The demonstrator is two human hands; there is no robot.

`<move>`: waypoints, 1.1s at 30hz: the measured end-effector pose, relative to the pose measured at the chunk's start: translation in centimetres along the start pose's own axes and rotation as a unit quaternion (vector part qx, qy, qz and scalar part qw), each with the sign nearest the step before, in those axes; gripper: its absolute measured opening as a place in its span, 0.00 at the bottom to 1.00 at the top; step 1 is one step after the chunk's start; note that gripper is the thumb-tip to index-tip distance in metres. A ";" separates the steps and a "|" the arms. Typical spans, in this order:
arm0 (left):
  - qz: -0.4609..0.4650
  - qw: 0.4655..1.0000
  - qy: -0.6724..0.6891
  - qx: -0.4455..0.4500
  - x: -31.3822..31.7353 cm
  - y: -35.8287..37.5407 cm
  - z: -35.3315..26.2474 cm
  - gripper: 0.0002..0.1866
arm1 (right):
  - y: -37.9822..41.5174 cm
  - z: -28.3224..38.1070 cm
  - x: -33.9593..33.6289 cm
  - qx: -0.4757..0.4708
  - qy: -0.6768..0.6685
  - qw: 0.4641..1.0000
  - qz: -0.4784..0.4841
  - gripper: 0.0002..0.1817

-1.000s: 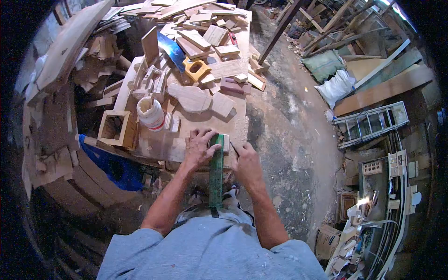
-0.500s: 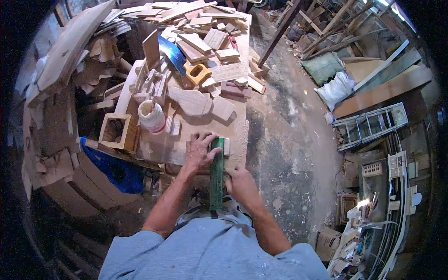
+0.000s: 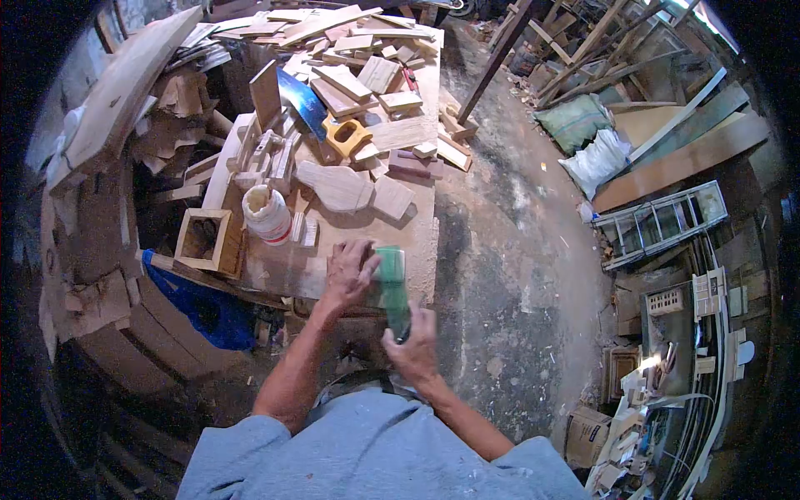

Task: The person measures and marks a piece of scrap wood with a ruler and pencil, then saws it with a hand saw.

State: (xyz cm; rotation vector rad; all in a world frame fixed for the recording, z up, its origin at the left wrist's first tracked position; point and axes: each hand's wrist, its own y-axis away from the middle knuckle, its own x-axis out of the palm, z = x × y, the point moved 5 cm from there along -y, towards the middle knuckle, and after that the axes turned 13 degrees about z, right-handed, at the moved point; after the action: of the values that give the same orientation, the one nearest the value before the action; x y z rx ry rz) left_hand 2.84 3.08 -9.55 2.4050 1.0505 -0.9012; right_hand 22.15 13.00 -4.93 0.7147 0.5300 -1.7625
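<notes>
A long green flat bar (image 3: 392,287), smeared by motion and of a kind I cannot make out, reaches from the worktable's near edge towards my body. My right hand (image 3: 412,346) is closed around its near end. On the tabletop, my left hand (image 3: 350,271) lies with bent fingers at the bar's far left side, its thumb close to the bar. What those fingers press or hold is hidden. Under the bar's far end, a small pale piece (image 3: 403,257) shows only a sliver.
The worktable (image 3: 421,242) carries a white tub (image 3: 267,215), a wooden box (image 3: 202,240), a handsaw (image 3: 346,135), a shaped board (image 3: 336,185) and heaped offcuts (image 3: 342,79). A ladder-like frame (image 3: 662,223) and sacks (image 3: 596,158) lie to the right.
My right hand has come inward and now grips the green bar's near end. The bar's near end has swung right and its far end looks blurred. My left hand has shifted slightly left.
</notes>
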 end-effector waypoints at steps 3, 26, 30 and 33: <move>-0.037 0.973 0.217 0.072 -0.2 0.2 1.8 0.30 | 0.9 -2.0 -4.8 0.012 0.011 0.998 -0.060 0.38; -0.167 0.953 -0.117 -0.225 2.1 -0.8 -8.9 0.46 | -40.3 2.8 -3.0 -0.334 0.061 0.935 0.100 0.32; -0.211 0.924 -0.170 -0.269 4.1 -0.4 -8.3 0.55 | -42.2 2.6 -1.5 -0.369 0.099 0.914 0.140 0.34; -0.207 0.917 -0.171 -0.295 3.9 -0.9 -8.8 0.56 | -42.2 2.5 -2.3 -0.422 0.088 0.890 0.149 0.34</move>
State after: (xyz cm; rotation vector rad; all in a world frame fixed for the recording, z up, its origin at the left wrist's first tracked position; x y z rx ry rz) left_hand 7.75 10.55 -5.87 1.4949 1.4586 -0.9207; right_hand -18.26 25.31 -1.49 0.3010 1.1479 -1.0215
